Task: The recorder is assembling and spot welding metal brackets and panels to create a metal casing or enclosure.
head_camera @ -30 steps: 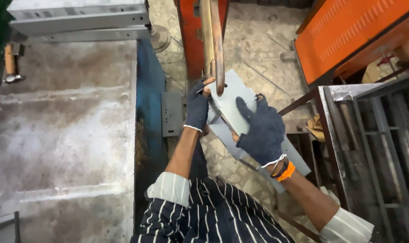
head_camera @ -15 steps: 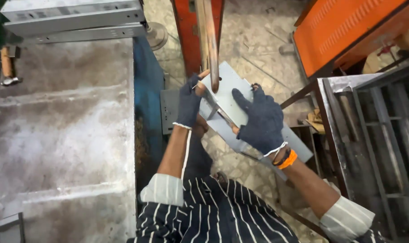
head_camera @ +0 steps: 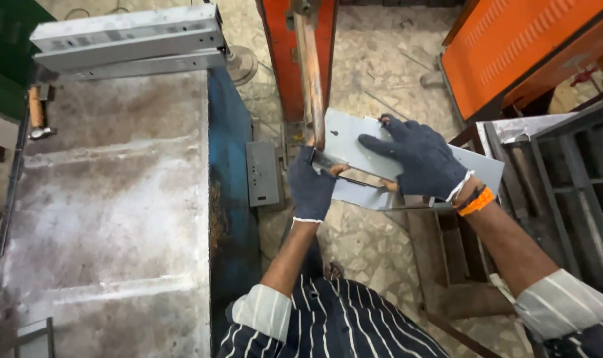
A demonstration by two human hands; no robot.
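Note:
Both my hands wear dark knit gloves and hold a flat grey sheet-metal part [head_camera: 354, 142] under the copper-coloured arm [head_camera: 310, 73] of an orange machine [head_camera: 285, 59]. My left hand [head_camera: 310, 187] grips the part's near left corner, right below the tip of the arm. My right hand [head_camera: 417, 159] lies spread on top of the part, with the fingers reaching its far edge. An orange band sits on my right wrist. The part is tilted slightly and extends to the right past my right hand.
A worn grey metal table [head_camera: 109, 212] with a blue side fills the left. Long grey metal channels [head_camera: 129, 40] lie at its far end. A grey box [head_camera: 263, 174] hangs by the machine. An orange cabinet [head_camera: 513, 46] and a metal rack [head_camera: 566, 179] stand right.
The view has shifted and closed in. The sheet part has turned flatter under the arm, and my left hand has slid down to its near corner.

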